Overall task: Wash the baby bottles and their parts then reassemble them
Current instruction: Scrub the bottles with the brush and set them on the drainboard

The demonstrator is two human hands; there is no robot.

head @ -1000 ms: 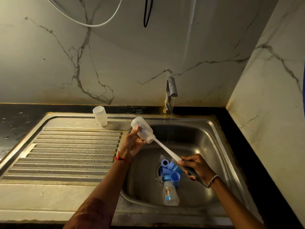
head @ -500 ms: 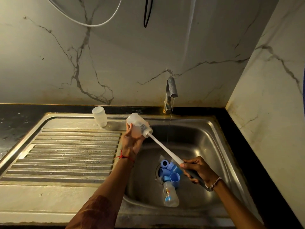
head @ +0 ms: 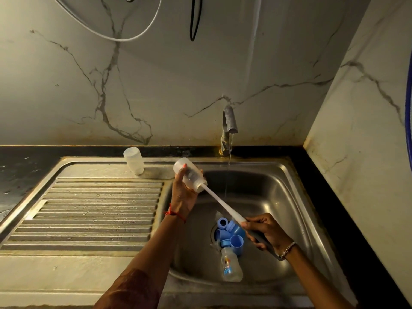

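Your left hand [head: 185,197] has the bottle [head: 190,175] wrapped in its fingers just above centre frame, over the sink's [head: 278,197] left edge. It's tipped so the mouth faces down-right, which I'd guess is so the brush [head: 223,205] goes straight in and any drips fall into the basin. Your right hand [head: 265,230] is clenched round the brush's dark handle, lower right of centre, with the white shaft running up-left into the bottle mouth. The head is hidden inside.

The tap [head: 229,121] is running a thin stream just right of the bottle, so a rinse is close by. The blue parts [head: 234,235] and a second bottle [head: 230,267] lie by the drain, probably waiting their turn. A third bottle [head: 133,160] stands mouth-down at the top of the drainboard [head: 89,208], likely draining.

Compared with a second ago, not much has changed. The brush is still in and the bottle is about where it was after a small drift up-left. Your left hand has shifted its hold, and your right hand sits a touch lower. The stuff in the basin hasn't moved.
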